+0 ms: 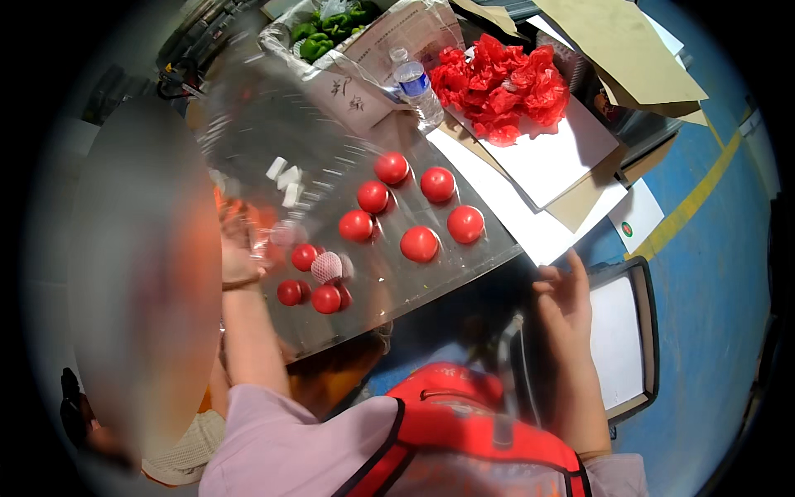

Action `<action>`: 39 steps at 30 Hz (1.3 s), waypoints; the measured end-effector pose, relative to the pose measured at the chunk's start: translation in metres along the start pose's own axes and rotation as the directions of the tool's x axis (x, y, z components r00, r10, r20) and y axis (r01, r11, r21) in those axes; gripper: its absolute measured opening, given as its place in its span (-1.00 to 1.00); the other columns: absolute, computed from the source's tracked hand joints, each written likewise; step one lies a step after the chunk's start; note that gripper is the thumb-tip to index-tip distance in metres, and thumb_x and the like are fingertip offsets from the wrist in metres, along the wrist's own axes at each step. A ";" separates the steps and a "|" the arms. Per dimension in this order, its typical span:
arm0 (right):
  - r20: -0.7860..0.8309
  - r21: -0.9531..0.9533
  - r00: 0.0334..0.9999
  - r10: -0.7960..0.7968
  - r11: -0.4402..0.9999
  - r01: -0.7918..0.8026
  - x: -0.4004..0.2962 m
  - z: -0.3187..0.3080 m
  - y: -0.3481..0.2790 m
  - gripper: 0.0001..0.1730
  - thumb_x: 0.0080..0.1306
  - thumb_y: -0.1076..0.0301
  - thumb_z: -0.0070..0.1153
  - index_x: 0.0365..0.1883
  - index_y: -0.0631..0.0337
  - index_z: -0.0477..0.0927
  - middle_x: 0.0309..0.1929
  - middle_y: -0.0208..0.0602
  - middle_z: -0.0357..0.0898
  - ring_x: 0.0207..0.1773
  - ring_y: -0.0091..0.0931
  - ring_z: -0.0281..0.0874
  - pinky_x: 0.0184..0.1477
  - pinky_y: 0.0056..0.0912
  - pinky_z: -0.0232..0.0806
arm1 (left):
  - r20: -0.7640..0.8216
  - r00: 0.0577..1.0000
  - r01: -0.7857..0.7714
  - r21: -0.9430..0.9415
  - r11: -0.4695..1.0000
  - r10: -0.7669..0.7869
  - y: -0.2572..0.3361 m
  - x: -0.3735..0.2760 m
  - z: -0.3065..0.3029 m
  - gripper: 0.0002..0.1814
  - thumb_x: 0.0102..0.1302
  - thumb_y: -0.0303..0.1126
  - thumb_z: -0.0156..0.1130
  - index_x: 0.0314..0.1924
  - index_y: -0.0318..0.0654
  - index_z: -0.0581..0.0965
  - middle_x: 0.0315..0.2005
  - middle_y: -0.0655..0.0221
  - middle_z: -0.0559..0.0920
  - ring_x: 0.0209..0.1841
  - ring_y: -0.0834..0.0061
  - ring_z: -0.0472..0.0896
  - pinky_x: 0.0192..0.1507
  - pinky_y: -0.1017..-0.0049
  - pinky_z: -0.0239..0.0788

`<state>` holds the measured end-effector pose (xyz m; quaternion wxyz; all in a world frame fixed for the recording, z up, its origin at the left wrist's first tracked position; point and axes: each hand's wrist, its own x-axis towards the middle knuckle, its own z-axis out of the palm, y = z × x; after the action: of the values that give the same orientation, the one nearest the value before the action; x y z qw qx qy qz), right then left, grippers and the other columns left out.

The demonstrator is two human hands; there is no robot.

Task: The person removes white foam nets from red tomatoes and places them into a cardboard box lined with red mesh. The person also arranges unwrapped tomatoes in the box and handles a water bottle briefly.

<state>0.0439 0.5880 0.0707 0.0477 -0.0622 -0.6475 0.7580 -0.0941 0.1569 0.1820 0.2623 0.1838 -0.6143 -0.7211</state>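
My left hand is at the left side of the metal table, blurred and partly covered by a large out-of-focus shape close to the camera. Beside its fingers is a blurred clear plastic sheet or cover; whether the hand grips it, I cannot tell. Several red tomatoes lie spread on the table. Smaller ones sit nearer my left hand, around a pink foam net. Off the table's right corner, my right hand is raised with fingers apart, holding nothing.
A lined box of green peppers stands at the back, with a water bottle before it. Crumpled red tissue rests on white sheets. White blocks lie left. A black-rimmed tray or cart is at right.
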 end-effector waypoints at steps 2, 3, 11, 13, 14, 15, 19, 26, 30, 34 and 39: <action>-0.080 -0.003 0.995 0.055 0.998 -0.055 -0.001 -0.018 0.023 -0.18 0.33 0.47 0.14 0.50 0.15 0.07 0.07 -0.24 0.47 -0.05 -0.59 0.44 0.07 -0.48 0.36 | -0.214 0.969 -0.129 0.007 0.992 0.128 0.024 0.054 -0.071 -0.63 0.46 -0.22 -0.01 0.21 -0.12 0.35 -0.02 0.22 0.57 -0.15 0.32 0.58 -0.36 0.39 0.47; -0.145 -0.128 0.985 0.095 0.985 -0.114 -0.005 -0.031 0.028 -0.22 0.33 0.43 0.15 0.48 0.15 0.12 0.07 -0.23 0.48 -0.07 -0.59 0.45 0.06 -0.48 0.37 | -0.300 0.944 -0.139 0.020 0.990 0.139 0.020 0.077 -0.106 -0.62 0.46 -0.22 0.00 0.22 -0.13 0.35 -0.01 0.21 0.56 -0.14 0.32 0.57 -0.33 0.39 0.47; -0.520 -0.376 0.829 0.208 0.815 -0.441 -0.080 -0.174 0.125 -0.30 0.28 0.37 0.21 0.38 0.22 0.30 -0.08 -0.24 0.61 -0.27 -0.58 0.52 -0.15 -0.48 0.42 | -0.626 0.776 0.297 0.471 0.831 0.078 -0.052 0.135 -0.329 -0.55 0.44 -0.22 0.07 0.25 -0.22 0.35 0.08 0.17 0.51 -0.02 0.29 0.55 -0.15 0.37 0.44; -0.622 -0.360 0.754 0.211 0.779 -0.514 -0.116 -0.198 0.136 -0.34 0.28 0.35 0.21 0.35 0.24 0.34 -0.13 -0.25 0.63 -0.29 -0.57 0.53 -0.16 -0.47 0.42 | -0.633 0.771 0.417 0.593 0.688 0.078 -0.067 0.148 -0.341 -0.53 0.43 -0.22 0.09 0.26 -0.24 0.34 0.11 0.16 0.49 0.01 0.28 0.55 -0.10 0.37 0.43; -0.666 -0.334 0.714 0.219 0.768 -0.547 -0.132 -0.210 0.143 -0.35 0.28 0.34 0.21 0.33 0.24 0.36 -0.15 -0.25 0.64 -0.30 -0.56 0.53 -0.17 -0.47 0.42 | -0.620 0.779 0.447 0.657 0.607 0.098 -0.067 0.155 -0.331 -0.52 0.43 -0.22 0.10 0.27 -0.25 0.34 0.12 0.15 0.49 0.02 0.28 0.54 -0.08 0.36 0.42; -0.685 -0.319 0.687 0.242 0.749 -0.581 -0.146 -0.219 0.151 -0.37 0.28 0.33 0.20 0.31 0.26 0.37 -0.17 -0.24 0.64 -0.27 -0.54 0.55 -0.15 -0.46 0.42 | -0.611 0.781 0.475 0.717 0.510 0.131 -0.059 0.162 -0.326 -0.51 0.43 -0.22 0.11 0.27 -0.26 0.34 0.13 0.14 0.48 0.04 0.28 0.54 -0.06 0.36 0.42; -0.718 -0.333 0.617 0.322 0.619 -0.711 -0.184 -0.231 0.165 -0.41 0.27 0.24 0.22 0.23 0.30 0.45 -0.12 -0.14 0.66 -0.11 -0.39 0.63 -0.01 -0.36 0.44 | -0.435 0.817 0.434 0.896 0.094 0.378 -0.041 0.195 -0.271 -0.47 0.42 -0.22 0.15 0.29 -0.30 0.34 0.18 0.12 0.45 0.09 0.26 0.53 0.04 0.35 0.41; -0.989 -0.122 0.144 0.024 0.397 -0.910 -0.261 -0.286 0.250 -0.28 0.16 0.19 0.27 0.24 0.39 0.40 0.09 0.16 0.54 0.13 -0.07 0.52 0.19 -0.14 0.34 | 0.650 0.540 -0.838 0.356 0.415 0.534 -0.083 0.064 0.070 -0.48 0.39 -0.37 0.18 0.30 -0.37 0.36 0.22 0.10 0.46 0.15 0.28 0.54 0.15 0.36 0.39; -0.980 0.181 -0.090 0.180 0.591 -0.786 -0.262 -0.332 0.257 -0.24 0.12 0.21 0.27 0.22 0.46 0.38 0.13 0.18 0.51 0.17 -0.03 0.49 0.21 -0.15 0.32 | 0.948 0.094 -0.902 -0.049 0.428 0.306 -0.106 -0.104 0.180 -0.57 0.30 -0.57 0.22 0.18 -0.38 0.47 0.03 0.19 0.58 0.03 0.38 0.58 0.06 0.43 0.42; -0.958 0.286 -0.179 0.223 0.729 -0.622 -0.275 -0.362 0.317 -0.13 0.03 0.15 0.32 0.28 0.40 0.35 0.13 0.21 0.50 0.19 -0.03 0.48 0.23 -0.18 0.30 | 0.984 -0.111 -0.783 -0.175 0.597 0.142 -0.166 -0.202 0.246 -0.59 0.17 -0.59 0.29 0.07 -0.38 0.54 -0.10 0.18 0.66 -0.13 0.33 0.66 -0.10 0.44 0.49; -0.931 0.362 -0.233 0.281 0.623 -0.694 -0.260 -0.364 0.313 -0.26 0.07 0.25 0.30 0.16 0.55 0.42 0.07 0.13 0.54 0.13 -0.20 0.50 0.16 -0.24 0.32 | 0.947 -0.295 -0.618 -0.091 0.781 -0.124 -0.205 -0.312 0.275 -0.58 0.21 -0.47 0.30 0.09 -0.38 0.53 -0.04 0.07 0.62 -0.01 0.18 0.63 0.03 0.38 0.48</action>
<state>0.3597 0.8543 -0.2856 0.1460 -0.8170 -0.4476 0.3329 -0.0388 0.5843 0.0118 -0.2117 -0.5337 -0.7511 -0.3259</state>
